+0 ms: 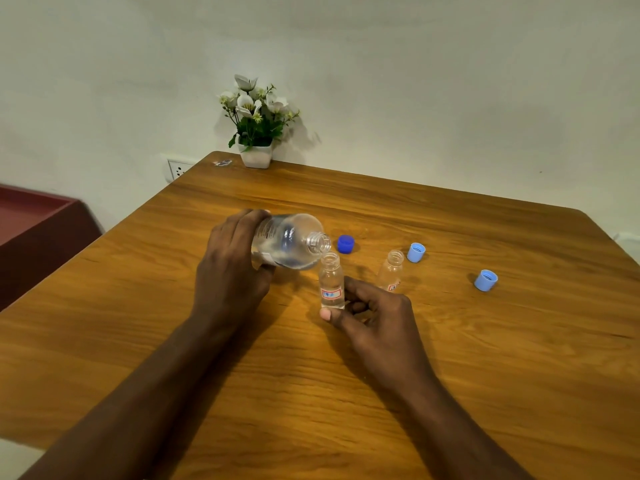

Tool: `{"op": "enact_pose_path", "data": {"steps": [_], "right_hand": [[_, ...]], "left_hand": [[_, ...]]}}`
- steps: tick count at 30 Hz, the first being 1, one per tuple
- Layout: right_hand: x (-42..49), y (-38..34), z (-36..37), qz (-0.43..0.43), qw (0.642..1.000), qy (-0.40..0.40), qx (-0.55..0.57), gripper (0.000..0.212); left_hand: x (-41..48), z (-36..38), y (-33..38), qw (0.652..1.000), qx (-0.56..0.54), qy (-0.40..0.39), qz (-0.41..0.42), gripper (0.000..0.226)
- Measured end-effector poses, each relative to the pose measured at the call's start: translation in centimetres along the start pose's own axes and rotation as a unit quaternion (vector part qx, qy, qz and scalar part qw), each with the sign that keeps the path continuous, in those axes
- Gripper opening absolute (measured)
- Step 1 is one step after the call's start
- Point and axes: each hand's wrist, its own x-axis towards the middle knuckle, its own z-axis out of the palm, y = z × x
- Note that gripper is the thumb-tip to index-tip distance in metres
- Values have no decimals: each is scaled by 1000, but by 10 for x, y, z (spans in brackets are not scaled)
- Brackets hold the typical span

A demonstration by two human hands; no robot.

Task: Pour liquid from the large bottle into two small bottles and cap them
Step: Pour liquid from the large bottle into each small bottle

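Left hand (232, 268) grips the large bottle (287, 242), tipped with its mouth right over the small bottle (331, 282) mid-table. Right hand (374, 317) pinches that one's base; second small bottle (391, 270) stands uncapped at its 3 o'clock.

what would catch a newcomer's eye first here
At the middle of the table, the left hand tips the large bottle, its open mouth just above the small bottle that the right hand steadies. To the right are a second small bottle and loose blue caps; a flower pot sits at the far edge.
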Motion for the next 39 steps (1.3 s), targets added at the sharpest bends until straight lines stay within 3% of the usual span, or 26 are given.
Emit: {"op": "enact_pose_path", "data": {"steps": [7,16,22,28,39], "right_hand": [[0,3,2,24,1000,7,-7,33],[18,14,20,67,996,19,-48,33],[37,16,40,53,991,35,-114,38],[50,8,47,62,989,58,-122,25],[51,6,53,83,980,74,-162,20]], "left_hand": [[0,-1,0,999,-39,-4,-36,73],[1,0,-6,980,-117,-11,-162,80],[1,-1,-6,970,-151,-10,-192,79],[3,2,-11,957,-161,-26,-240,86],[3,4,-13,951,-163,-34,-260,90]]}}
